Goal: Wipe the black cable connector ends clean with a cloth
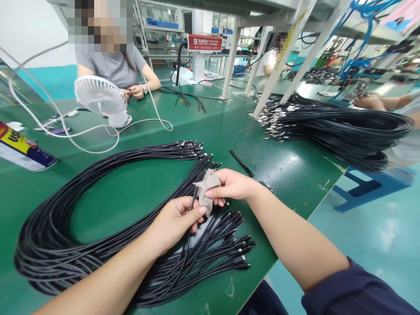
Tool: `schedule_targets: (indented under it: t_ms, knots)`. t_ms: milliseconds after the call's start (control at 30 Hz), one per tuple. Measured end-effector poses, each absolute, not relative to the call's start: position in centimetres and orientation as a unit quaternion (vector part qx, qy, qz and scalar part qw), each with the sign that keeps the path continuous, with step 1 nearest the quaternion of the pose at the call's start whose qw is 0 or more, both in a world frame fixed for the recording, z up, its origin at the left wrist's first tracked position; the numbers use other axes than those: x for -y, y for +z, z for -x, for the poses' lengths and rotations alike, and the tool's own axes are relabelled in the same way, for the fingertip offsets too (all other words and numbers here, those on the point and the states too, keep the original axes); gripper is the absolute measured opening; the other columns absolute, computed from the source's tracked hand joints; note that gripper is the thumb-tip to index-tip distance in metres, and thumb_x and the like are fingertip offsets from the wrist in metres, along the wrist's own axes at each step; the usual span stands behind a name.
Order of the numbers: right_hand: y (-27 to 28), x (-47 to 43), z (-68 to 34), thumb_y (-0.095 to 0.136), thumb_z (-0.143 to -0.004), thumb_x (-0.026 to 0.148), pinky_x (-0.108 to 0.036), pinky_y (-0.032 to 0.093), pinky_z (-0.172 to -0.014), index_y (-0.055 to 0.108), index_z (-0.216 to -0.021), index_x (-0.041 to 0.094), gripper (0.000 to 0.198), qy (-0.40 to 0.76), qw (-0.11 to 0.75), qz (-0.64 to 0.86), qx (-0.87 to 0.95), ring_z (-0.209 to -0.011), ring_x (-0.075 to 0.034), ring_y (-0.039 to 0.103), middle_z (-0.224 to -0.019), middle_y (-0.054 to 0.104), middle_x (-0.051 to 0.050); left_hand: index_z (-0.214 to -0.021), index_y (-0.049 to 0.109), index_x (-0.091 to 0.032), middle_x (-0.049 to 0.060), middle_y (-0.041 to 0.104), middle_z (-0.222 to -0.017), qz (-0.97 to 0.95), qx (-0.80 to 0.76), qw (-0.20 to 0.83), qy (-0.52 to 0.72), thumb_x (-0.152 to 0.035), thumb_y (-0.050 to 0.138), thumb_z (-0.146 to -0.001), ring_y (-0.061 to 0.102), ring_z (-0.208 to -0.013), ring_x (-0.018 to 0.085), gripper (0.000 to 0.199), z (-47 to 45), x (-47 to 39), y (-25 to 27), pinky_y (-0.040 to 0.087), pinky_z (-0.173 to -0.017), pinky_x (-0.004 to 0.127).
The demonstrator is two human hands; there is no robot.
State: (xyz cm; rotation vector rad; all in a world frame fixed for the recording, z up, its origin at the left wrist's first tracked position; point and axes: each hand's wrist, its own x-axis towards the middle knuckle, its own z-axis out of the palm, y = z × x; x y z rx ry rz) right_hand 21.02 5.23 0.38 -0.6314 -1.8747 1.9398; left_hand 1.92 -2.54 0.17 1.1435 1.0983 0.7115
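Note:
Between finger and thumb, my left hand (179,218) pinches a black cable (194,197) near its end. My right hand (231,186) is closed on a small grey cloth (209,186), which is folded against the end of that cable. The cloth hides the tip of the connector. Under and around both hands lies a large looped bundle of black cables (49,227). Its connector ends (241,258) point to the right, some behind my hands and some in front of them.
A black pen (241,162) and a small metal tool (266,187) lie right of my hands. A white fan (100,96), its cord and a spray can (26,148) stand left. Another cable bundle (348,122) lies by a metal post (278,61). Co-workers sit opposite and at right.

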Motion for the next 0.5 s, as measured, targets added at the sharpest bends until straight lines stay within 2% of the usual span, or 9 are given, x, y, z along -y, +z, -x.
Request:
schedule_targets:
  t_ms: [133,367,500]
  knots:
    - [0.5,-5.1,-21.3,0.071,-0.078,0.041,-0.016,0.041,-0.040,0.061,-0.072,0.011,0.033,0.657,0.230,0.266,0.666,-0.041,-0.006,0.050,-0.053,0.058,0.003,-0.062,0.058,-0.016,-0.004,0.058,-0.057,-0.504,-0.485,0.642,0.315,-0.045,0.072,-0.070,0.048,-0.044,0.008,0.033,-1.9,2.5,0.3,0.039,-0.048,0.021]
    - [0.8,-4.7,-20.6,0.068,-0.076,0.053,-0.015,0.040,-0.039,0.061,-0.071,0.011,0.043,0.649,0.207,0.261,0.684,-0.040,-0.006,0.051,-0.052,0.057,0.003,-0.062,0.058,-0.017,-0.003,0.058,-0.054,-0.507,-0.486,0.636,0.320,-0.053,0.072,-0.069,0.048,-0.042,0.009,0.039,-2.1,2.3,0.2,0.038,-0.044,0.022]
    - [-0.4,-5.0,-20.9,0.068,-0.079,0.049,-0.015,0.037,-0.040,0.062,-0.073,0.011,0.039,0.604,0.234,0.313,0.695,-0.042,-0.006,0.050,-0.051,0.056,0.003,-0.062,0.055,-0.018,-0.003,0.058,-0.055,-0.513,-0.479,0.634,0.325,-0.060,0.071,-0.068,0.047,-0.042,0.009,0.046,-1.8,2.0,-1.9,0.036,-0.043,0.021]
